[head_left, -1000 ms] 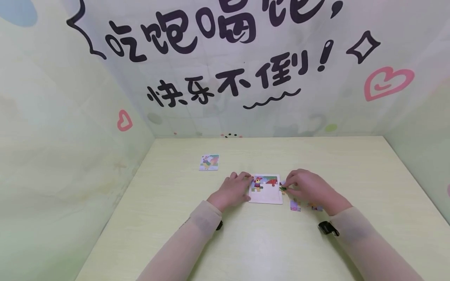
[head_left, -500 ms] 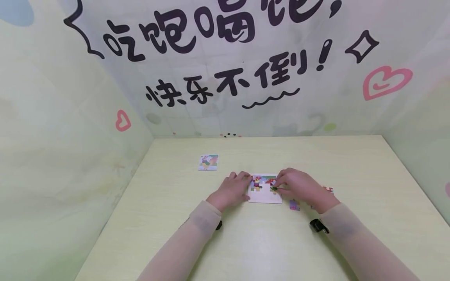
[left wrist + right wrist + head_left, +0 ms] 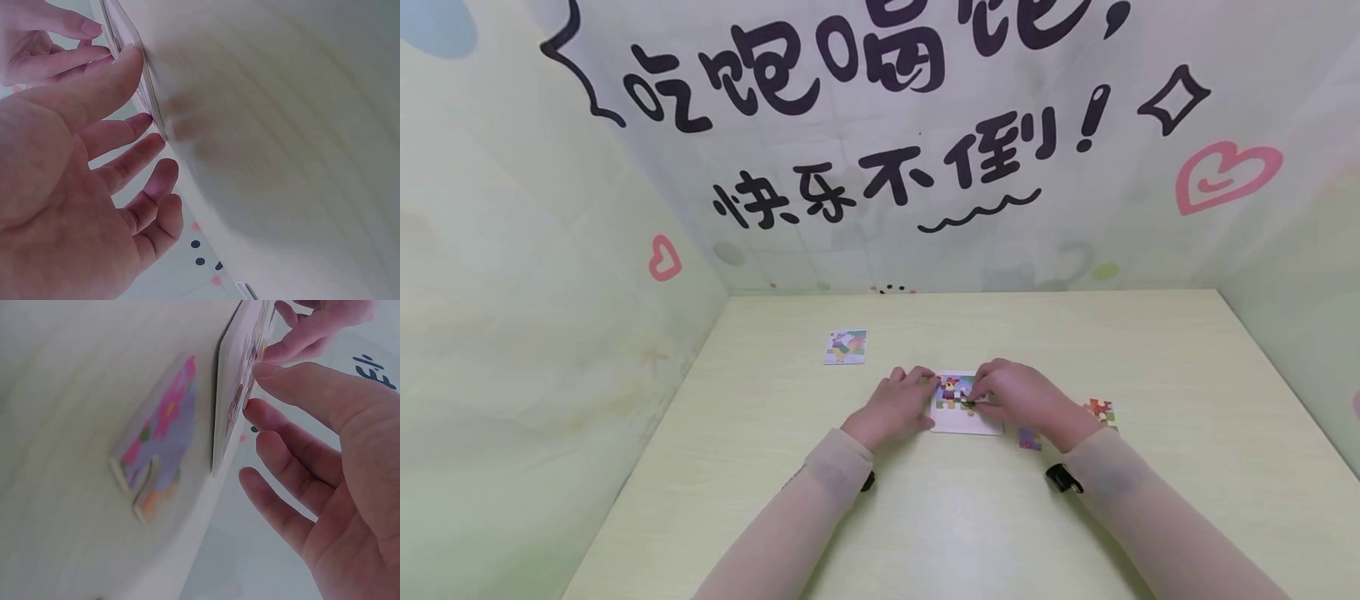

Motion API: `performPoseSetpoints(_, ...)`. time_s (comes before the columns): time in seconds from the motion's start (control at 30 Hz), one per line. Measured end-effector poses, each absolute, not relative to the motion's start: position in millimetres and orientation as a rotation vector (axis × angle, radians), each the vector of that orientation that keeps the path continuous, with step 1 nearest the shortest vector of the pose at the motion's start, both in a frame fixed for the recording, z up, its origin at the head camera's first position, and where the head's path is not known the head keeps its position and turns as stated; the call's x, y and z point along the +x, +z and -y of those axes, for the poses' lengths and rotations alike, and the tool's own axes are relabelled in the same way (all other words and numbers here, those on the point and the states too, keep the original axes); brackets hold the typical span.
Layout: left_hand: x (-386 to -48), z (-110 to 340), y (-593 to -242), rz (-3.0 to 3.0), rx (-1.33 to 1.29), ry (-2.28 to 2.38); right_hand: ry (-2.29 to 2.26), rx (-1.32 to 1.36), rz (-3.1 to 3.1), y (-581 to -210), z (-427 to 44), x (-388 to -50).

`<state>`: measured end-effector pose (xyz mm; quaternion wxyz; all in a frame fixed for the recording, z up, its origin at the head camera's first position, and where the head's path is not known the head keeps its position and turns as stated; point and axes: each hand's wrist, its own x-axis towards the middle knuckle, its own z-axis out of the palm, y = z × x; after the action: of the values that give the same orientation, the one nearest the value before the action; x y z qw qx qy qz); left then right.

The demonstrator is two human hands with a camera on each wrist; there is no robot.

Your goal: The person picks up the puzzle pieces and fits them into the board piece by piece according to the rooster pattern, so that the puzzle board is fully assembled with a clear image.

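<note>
A white puzzle tray (image 3: pixel 949 423), partly filled with colourful pieces, lies flat on the table. My left hand (image 3: pixel 893 407) holds its left edge, the thumb near the lower corner and fingertips at the upper one; the left wrist view shows this hand (image 3: pixel 81 169) with thumb and fingers on the rim. Over the tray's right half, my right hand (image 3: pixel 1026 400) pinches a small puzzle piece (image 3: pixel 967 404) between thumb and index finger. In the right wrist view that hand (image 3: pixel 337 450) has its fingertips at the tray's surface, where the fingers partly hide the piece.
A purple floral piece (image 3: pixel 1029 439) lies just right of the tray, below my right hand. Further right are red and orange pieces (image 3: pixel 1101 410), partly behind the forearm. A picture card (image 3: pixel 846 347) rests at the back left. A printed cloth (image 3: pixel 880 250) stands behind the table.
My right hand has moved left from beside the tray to over it, carrying the pinched piece. The red and orange pieces at right have come into view. My left hand has stayed on the edge.
</note>
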<state>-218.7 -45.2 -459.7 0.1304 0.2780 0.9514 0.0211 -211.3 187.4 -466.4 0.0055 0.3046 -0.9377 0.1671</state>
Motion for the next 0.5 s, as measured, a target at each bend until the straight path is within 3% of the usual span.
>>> performPoseSetpoints(0.5,-219.0,45.0,-458.7,-2.759,0.807,0.056,0.467,0.955,2.934,-468.5,-179.2,-214.2)
